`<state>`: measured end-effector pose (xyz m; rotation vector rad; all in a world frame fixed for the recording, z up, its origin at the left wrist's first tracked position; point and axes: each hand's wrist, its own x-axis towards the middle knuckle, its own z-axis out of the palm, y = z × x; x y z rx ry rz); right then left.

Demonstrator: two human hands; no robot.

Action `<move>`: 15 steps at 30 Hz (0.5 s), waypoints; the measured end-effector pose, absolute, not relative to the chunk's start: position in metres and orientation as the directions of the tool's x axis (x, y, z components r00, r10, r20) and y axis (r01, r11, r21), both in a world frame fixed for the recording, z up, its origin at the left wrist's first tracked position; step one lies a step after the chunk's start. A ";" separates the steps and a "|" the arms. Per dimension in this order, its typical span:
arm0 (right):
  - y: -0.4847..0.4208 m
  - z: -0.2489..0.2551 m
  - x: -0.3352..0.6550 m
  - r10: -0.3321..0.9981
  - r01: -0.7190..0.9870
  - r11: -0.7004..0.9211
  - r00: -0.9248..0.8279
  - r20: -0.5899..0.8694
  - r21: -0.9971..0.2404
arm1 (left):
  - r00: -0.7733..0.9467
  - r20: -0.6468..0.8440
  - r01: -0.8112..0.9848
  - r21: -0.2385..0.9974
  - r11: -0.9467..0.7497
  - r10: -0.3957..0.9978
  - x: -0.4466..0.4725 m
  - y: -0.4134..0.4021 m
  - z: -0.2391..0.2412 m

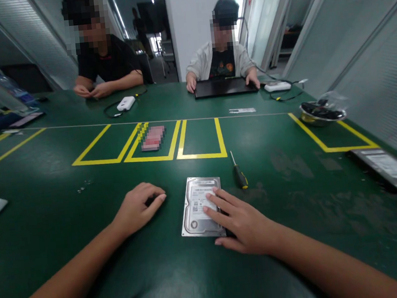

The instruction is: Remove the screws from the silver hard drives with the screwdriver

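Note:
A silver hard drive (197, 204) lies flat on the green table (298, 233) in front of me. My right hand (238, 220) rests on its right side, fingers stretched out flat over the label. My left hand (137, 212) lies on the table to the left of the drive, apart from it, with the fingers curled down over something small and dark that I cannot make out. A small screwdriver (237, 172) with a yellow and black handle lies just to the right of the drive, beyond my right hand.
Yellow tape boxes (202, 156) mark the table's middle; one holds a reddish item (153, 138). Tiny screws (83, 186) lie at left. A metal bowl (322, 113) and a flat device (390, 168) sit at right. Two people sit across, one at a black laptop (225, 87).

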<state>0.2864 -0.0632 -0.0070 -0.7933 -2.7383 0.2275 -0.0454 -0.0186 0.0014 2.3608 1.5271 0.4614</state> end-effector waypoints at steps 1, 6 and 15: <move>-0.063 -0.007 0.287 0.544 0.499 0.836 -0.809 0.223 -0.230 | 0.335 0.106 0.864 0.361 -0.351 0.936 -0.058 -0.016 0.002; -0.063 -0.008 0.288 0.539 0.495 0.839 -0.810 0.230 -0.225 | -0.052 0.200 0.996 0.088 0.035 0.978 -0.134 -0.005 0.010; -0.064 -0.010 0.288 0.546 0.497 0.834 -0.807 0.226 -0.241 | -0.501 -0.053 0.825 0.271 0.495 0.864 -0.248 0.022 0.008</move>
